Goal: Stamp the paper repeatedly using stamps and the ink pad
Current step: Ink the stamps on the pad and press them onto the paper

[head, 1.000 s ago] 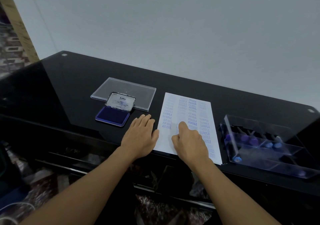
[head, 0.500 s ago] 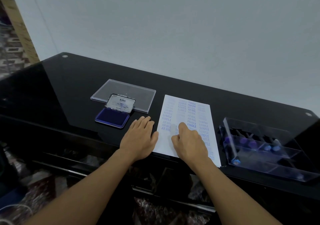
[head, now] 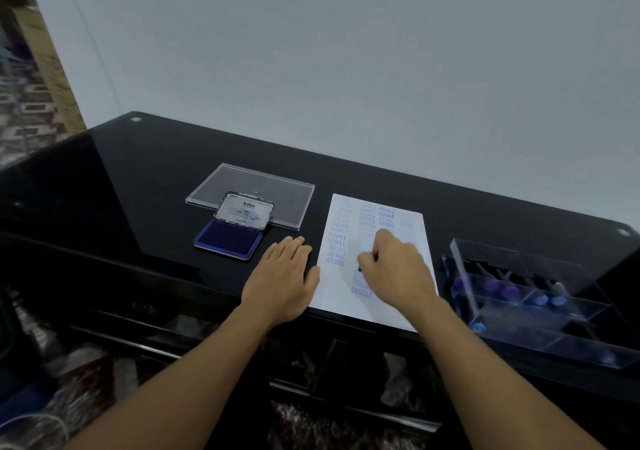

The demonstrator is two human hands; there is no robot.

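- A glossy black glass counter point(head: 138, 179) is running from a far left corner, marked by a round metal stud point(head: 135, 119), to a right end with a matching stud.
- A white paper sheet point(head: 408, 228) is lying right of the counter's middle, its bottom edge meeting the counter's near edge. It is carrying columns of blue stamped words, SAMPLE, AIR MAIL and FRAGILE, some bold, some faint.
- The left hand point(head: 282, 276) is resting flat on the glass with fingers straight and together, its thumb touching the sheet's left edge.
- The right hand point(head: 394, 269) is hovering low over the sheet's middle, fingers curled tight round a small stamp point(head: 360, 269); only a dark tip is showing under the thumb.
- An open ink pad with a blue cushion point(head: 228, 238) is sitting left of the sheet, its lid standing up and leaning against a flat clear plastic cover point(head: 249, 183) behind it.
- A clear plastic compartment tray point(head: 460, 276) is sitting at the counter's right end, holding blue-knobbed stamps point(head: 502, 288).
- A narrow strip of glass is separating sheet and tray; a wider stretch is lying between the ink pad and the left corner.
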